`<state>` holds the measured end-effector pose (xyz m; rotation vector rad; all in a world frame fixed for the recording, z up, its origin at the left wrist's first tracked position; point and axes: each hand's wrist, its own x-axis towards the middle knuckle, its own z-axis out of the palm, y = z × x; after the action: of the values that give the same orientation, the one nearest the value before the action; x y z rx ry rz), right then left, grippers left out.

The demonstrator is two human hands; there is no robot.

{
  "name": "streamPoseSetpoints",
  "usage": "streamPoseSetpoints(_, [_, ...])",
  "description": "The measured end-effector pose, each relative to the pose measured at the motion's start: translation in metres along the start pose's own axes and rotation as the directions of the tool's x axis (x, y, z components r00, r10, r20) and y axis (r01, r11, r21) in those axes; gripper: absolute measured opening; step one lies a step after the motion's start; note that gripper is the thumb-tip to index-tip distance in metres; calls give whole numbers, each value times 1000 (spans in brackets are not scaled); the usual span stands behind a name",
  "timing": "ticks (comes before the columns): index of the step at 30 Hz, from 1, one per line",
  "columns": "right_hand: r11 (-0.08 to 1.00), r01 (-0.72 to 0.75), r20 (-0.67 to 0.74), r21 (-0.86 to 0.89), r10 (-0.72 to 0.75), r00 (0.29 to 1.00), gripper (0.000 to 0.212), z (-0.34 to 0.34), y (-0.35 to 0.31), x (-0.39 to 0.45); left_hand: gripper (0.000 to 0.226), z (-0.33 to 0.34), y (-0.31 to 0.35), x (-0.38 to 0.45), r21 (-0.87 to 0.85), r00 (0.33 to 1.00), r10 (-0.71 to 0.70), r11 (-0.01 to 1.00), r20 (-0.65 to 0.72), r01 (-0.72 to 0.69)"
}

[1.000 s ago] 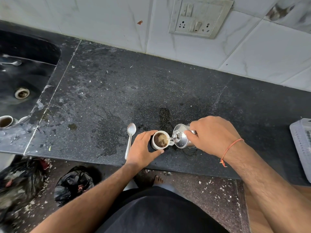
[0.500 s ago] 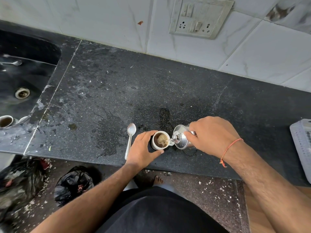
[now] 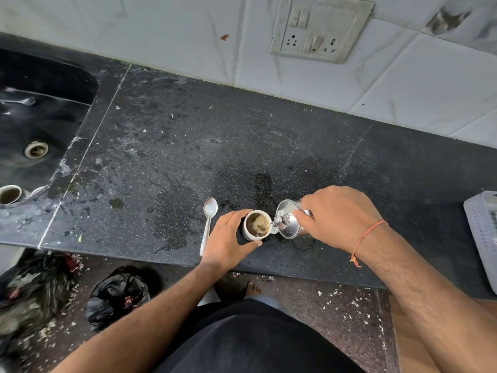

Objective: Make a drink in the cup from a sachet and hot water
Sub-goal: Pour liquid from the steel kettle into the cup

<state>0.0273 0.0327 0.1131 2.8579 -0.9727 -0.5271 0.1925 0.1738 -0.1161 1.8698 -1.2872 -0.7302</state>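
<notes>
Wrapped around the cup (image 3: 256, 225), left hand (image 3: 226, 242) steadies it; right hand (image 3: 336, 216) grips the tilted kettle (image 3: 287, 223)

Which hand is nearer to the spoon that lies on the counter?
Left. The left hand holds the cup just right of the spoon, almost touching its handle. The right hand tilts the steel pot beyond the cup, farther away.

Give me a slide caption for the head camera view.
Right hand tips a steel kettle into the white cup steadied by the left hand.
</notes>
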Motion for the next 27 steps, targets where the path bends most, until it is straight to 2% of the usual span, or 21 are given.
streamPoseSetpoints(27, [1000, -28, -5, 1, 28, 1000, 42, -1, -4, 2, 80, 2, -2, 0, -3, 1000, 8, 1000, -11, -8])
